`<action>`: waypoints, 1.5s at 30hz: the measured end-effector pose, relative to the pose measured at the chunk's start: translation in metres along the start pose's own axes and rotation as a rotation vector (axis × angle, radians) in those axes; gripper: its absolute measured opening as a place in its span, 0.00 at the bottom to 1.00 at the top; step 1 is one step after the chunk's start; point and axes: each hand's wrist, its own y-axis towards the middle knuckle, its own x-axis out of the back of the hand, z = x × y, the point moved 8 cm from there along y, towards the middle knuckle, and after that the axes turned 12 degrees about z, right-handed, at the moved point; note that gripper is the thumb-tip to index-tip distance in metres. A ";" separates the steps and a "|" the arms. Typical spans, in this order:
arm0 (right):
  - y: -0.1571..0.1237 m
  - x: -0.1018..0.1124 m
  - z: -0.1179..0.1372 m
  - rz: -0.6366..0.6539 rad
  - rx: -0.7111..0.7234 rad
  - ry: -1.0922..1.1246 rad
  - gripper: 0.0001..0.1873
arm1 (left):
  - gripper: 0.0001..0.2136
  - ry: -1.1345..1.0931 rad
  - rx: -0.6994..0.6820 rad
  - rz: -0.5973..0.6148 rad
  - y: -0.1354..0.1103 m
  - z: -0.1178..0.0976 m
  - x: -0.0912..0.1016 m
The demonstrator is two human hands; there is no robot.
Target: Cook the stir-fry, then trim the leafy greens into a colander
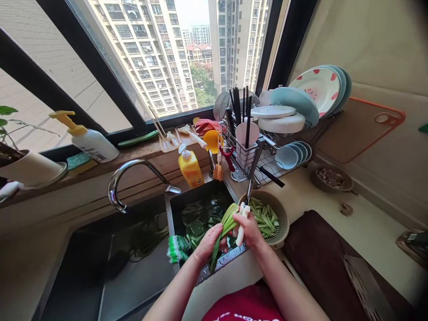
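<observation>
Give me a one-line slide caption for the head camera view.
Left hand holds a long green vegetable stalk, right hand a white-handled peeler, beside a beige round colander.

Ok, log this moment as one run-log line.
left hand: grips green vegetable stalk | right hand: holds white-handled peeler against stalk | position: over sink basin | beside: colander of cut greens

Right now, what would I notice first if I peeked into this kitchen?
Probably the two hands at the sink: the left hand holds a green vegetable stalk, and the right hand works a white-handled knife on it. Beside them a basket holds cut green pieces.
</observation>
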 end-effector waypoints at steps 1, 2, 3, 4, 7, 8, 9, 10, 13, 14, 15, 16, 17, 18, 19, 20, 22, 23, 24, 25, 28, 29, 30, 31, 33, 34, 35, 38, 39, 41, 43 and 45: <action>-0.001 0.000 0.000 -0.002 0.000 0.008 0.17 | 0.20 -0.063 -0.003 0.011 0.001 0.002 0.000; -0.001 -0.001 0.001 -0.004 0.005 0.011 0.17 | 0.21 -0.124 0.002 0.027 0.003 0.006 0.000; -0.002 -0.001 0.003 -0.006 0.013 0.006 0.17 | 0.21 -0.177 0.011 0.047 0.005 0.009 0.000; -0.003 -0.002 0.006 -0.008 0.025 -0.008 0.16 | 0.22 -0.218 0.022 0.067 0.006 0.012 0.000; -0.006 -0.004 0.014 -0.011 0.058 -0.064 0.15 | 0.22 -0.284 0.028 0.094 0.008 0.019 -0.001; -0.006 -0.005 0.015 -0.014 0.063 -0.075 0.15 | 0.22 -0.300 0.020 0.088 0.008 0.019 -0.001; -0.007 -0.006 0.017 -0.015 0.066 -0.081 0.15 | 0.22 -0.317 0.016 0.083 0.008 0.020 -0.002; -0.007 -0.007 0.018 -0.015 0.068 -0.083 0.14 | 0.22 -0.333 0.015 0.078 0.007 0.020 -0.003; -0.008 -0.011 0.019 0.001 0.064 -0.082 0.14 | 0.20 -0.386 0.024 0.067 0.003 0.019 -0.006; -0.008 -0.012 0.019 0.008 0.062 -0.078 0.14 | 0.20 -0.405 0.029 0.065 0.002 0.019 -0.007; -0.009 -0.013 0.019 0.015 0.059 -0.071 0.14 | 0.20 -0.426 0.030 0.061 0.001 0.019 -0.008; -0.009 -0.014 0.018 0.026 0.055 -0.057 0.14 | 0.20 -0.447 0.029 0.060 0.000 0.018 -0.009; -0.009 -0.016 0.017 0.049 0.051 -0.030 0.15 | 0.21 -0.465 0.031 0.063 0.000 0.018 -0.010; -0.009 -0.018 0.015 0.083 0.040 0.014 0.15 | 0.21 -0.481 0.033 0.071 0.000 0.018 -0.011; -0.009 -0.020 0.012 0.125 0.021 0.070 0.15 | 0.21 -0.492 0.035 0.084 0.000 0.018 -0.012; -0.009 -0.022 0.008 0.162 -0.001 0.128 0.15 | 0.21 -0.497 0.038 0.103 0.000 0.018 -0.013; -0.008 -0.022 0.002 0.194 -0.034 0.210 0.14 | 0.21 -0.486 0.048 0.140 -0.001 0.018 -0.014; -0.007 -0.020 0.000 0.188 -0.042 0.232 0.14 | 0.21 -0.474 0.048 0.147 -0.001 0.019 -0.014; -0.007 -0.018 -0.001 0.180 -0.049 0.256 0.14 | 0.21 -0.461 0.048 0.151 -0.002 0.019 -0.012; -0.006 -0.017 -0.002 0.179 -0.060 0.291 0.14 | 0.22 -0.450 0.050 0.152 -0.003 0.020 -0.011; -0.005 -0.020 -0.004 0.185 -0.105 0.397 0.14 | 0.24 -0.434 0.054 0.156 -0.004 0.023 -0.009; -0.006 -0.020 -0.003 0.181 -0.101 0.373 0.14 | 0.24 -0.431 0.057 0.153 -0.005 0.024 -0.008; -0.006 -0.020 0.000 0.177 -0.082 0.304 0.13 | 0.25 -0.427 0.067 0.147 -0.005 0.025 -0.009; -0.006 -0.021 0.003 0.172 -0.051 0.209 0.13 | 0.25 -0.422 0.077 0.136 -0.005 0.026 -0.009; -0.007 -0.023 0.009 0.165 0.027 0.028 0.12 | 0.25 -0.406 0.101 0.116 -0.004 0.028 -0.010; -0.008 -0.024 0.011 0.156 0.061 -0.030 0.12 | 0.24 -0.391 0.110 0.112 -0.004 0.028 -0.011; -0.008 -0.025 0.012 0.142 0.088 -0.065 0.12 | 0.24 -0.374 0.110 0.113 -0.004 0.027 -0.012; -0.010 -0.024 0.010 0.106 0.119 -0.115 0.12 | 0.23 -0.303 0.102 0.139 -0.003 0.023 -0.013; -0.010 -0.023 0.009 0.102 0.119 -0.129 0.12 | 0.23 -0.273 0.104 0.148 -0.003 0.022 -0.012; -0.011 -0.022 0.009 0.095 0.122 -0.153 0.11 | 0.24 -0.213 0.134 0.169 -0.002 0.022 -0.011; -0.013 -0.020 0.010 0.085 0.134 -0.170 0.11 | 0.24 -0.165 0.165 0.189 -0.003 0.023 -0.010; -0.014 -0.020 0.012 0.070 0.144 -0.179 0.10 | 0.23 -0.139 0.170 0.195 -0.003 0.024 -0.011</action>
